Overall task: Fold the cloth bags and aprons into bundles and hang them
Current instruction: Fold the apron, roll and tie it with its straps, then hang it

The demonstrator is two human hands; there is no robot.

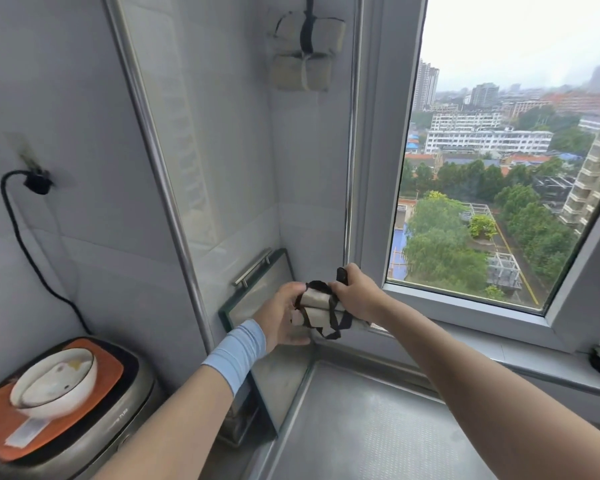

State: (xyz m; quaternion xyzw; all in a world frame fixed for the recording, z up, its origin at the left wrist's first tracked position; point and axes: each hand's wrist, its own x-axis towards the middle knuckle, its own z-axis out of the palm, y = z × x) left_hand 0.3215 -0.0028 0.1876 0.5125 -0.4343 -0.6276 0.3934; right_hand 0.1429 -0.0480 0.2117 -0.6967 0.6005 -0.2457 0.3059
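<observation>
A beige cloth bundle (316, 310) wrapped with black straps is held between both hands in front of the window corner. My left hand (280, 320) cups it from the left and below, fingers curled round it. My right hand (355, 293) grips the black strap (342, 276) at the bundle's top right; a strap loop dangles below. High on the wall hang two more tied beige bundles (303, 50), one above the other, the upper bound with a black strap.
A glass lid with a metal handle (253, 271) leans in the corner behind the hands. A steel counter (378, 427) lies below. A cooker (94, 403) carrying a white bowl (54, 382) stands at the lower left, its black cord (25, 244) plugged in. The window (499, 168) is at right.
</observation>
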